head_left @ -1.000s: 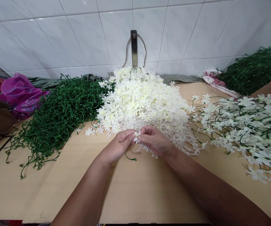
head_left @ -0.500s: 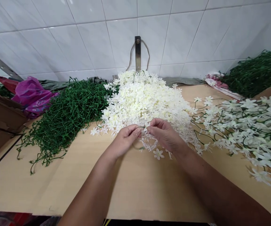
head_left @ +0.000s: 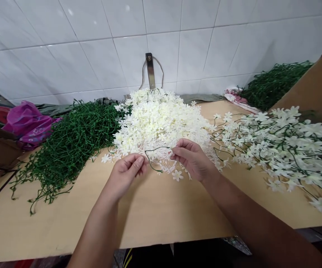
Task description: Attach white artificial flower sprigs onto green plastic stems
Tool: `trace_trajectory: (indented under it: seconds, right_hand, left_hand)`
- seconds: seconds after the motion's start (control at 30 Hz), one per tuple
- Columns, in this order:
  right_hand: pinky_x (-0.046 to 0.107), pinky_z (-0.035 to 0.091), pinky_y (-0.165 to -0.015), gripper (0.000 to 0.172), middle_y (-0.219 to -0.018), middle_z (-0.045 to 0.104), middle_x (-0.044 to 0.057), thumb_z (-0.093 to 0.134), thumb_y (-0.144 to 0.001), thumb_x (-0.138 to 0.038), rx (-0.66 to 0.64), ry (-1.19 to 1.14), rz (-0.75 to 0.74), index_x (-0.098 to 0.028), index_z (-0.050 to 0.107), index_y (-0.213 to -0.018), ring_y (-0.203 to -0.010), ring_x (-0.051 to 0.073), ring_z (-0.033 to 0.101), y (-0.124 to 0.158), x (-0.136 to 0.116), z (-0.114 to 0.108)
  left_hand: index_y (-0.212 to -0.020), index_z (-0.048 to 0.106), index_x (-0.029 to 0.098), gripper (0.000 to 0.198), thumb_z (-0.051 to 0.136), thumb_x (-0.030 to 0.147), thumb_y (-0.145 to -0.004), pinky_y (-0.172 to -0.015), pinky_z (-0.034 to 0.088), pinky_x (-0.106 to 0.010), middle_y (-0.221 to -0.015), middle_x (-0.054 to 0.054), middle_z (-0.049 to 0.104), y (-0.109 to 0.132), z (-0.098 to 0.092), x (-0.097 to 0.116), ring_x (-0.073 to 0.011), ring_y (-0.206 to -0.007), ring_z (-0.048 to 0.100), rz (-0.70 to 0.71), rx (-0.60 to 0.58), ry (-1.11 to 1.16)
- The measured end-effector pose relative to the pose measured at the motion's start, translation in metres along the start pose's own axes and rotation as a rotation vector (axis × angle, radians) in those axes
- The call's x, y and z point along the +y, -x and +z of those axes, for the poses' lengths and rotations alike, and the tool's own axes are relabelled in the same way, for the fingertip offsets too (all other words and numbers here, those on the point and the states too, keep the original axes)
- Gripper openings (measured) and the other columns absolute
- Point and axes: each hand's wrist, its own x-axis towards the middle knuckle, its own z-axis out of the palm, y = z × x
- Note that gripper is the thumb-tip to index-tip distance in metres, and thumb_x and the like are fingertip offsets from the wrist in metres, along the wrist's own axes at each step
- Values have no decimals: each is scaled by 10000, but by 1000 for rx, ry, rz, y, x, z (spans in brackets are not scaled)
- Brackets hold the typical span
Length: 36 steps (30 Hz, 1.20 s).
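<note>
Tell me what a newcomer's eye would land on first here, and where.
Most likely the big pile of white flowers in the middle of the table, flanked by a dark green heap of stems on the left and long-stemmed white flowers on the right. Next, perhaps, the bright magenta bag at far left, and the bent green stem pinched at one end by the right hand.

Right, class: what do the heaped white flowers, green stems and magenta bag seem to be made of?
Heaped white flowers: probably matte fabric, judging by thin, soft-looking petals.
Green stems: likely plastic, faintly glossy, evenly coloured with wiry curves.
Magenta bag: apparently thin plastic film, shiny along its creases.
</note>
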Motion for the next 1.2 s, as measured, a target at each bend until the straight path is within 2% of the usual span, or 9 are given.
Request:
trace_trajectory:
  seconds: [0.1,0.17,0.3,0.4,0.57,0.67,0.87,1.07,1.2]
  right_hand:
    - [208,383,-537,121,-586,514,-37,607,-647,-192,-56,175,-123,-166,489,-645,-547,62,481,16,-2,7]
    - [220,395,-553,83,-642,526,-16,573,-675,-175,-183,343,-237,-168,490,-674,-587,76,484,29,-2,12]
    - [267,420,-658,82,-692,548,15,504,-687,-89,-438,753,-507,-170,491,-689,-676,109,501,58,3,18]
    - [270,416,-654,121,-680,549,23,476,-688,-54,-459,926,-631,-174,479,-699,-689,121,493,73,5,14]
    - [276,415,-657,128,-688,540,27,474,-703,-53,-382,972,-707,-178,465,-729,-704,131,485,83,3,2]
    - [279,415,-653,116,-671,527,22,480,-703,-70,-308,959,-653,-183,455,-704,-691,132,489,84,4,-3]
    - [255,413,-608,95,-638,509,0,498,-669,-95,-185,903,-367,-185,473,-655,-628,113,490,85,14,-7]
    - [240,418,-588,70,-644,521,-9,504,-653,-114,-192,715,-86,-178,475,-649,-599,98,499,85,22,1]
    - [227,410,-560,38,-649,526,-2,498,-679,-134,-282,800,-24,-171,488,-679,-596,101,500,85,27,6]
  left_hand:
    - [-670,611,126,331,574,453,-701,-402,290,-179,-468,-4,518,24,10,-9,-70,-416,421,-262,-121,246]
    - [-725,629,120,362,566,476,-700,-386,261,-158,-476,6,494,37,15,-16,-51,-402,399,-393,-157,486]
    - [-786,647,114,315,567,413,-726,-423,280,-142,-509,31,422,53,18,-21,-30,-436,366,-427,-60,834]
    - [-801,651,101,365,530,440,-744,-445,306,-164,-568,3,466,65,17,-20,-51,-482,401,-409,-50,770]
    - [-901,635,150,305,608,379,-702,-484,331,-196,-713,-41,571,85,22,-23,-93,-574,475,-323,-140,386]
    - [-921,625,152,288,607,347,-711,-494,339,-201,-603,-8,541,89,26,-24,-82,-524,441,-271,-165,254]
    - [-1088,568,231,411,641,286,-687,-486,354,-177,-581,14,536,98,17,-24,-74,-518,441,-181,74,336]
    - [-844,698,254,269,727,237,-578,-710,459,-248,-697,-29,658,110,-1,-33,-133,-697,577,-36,141,425]
    - [-773,710,247,213,736,243,-562,-699,468,-258,-642,-14,659,106,-8,-34,-134,-654,576,-22,254,311]
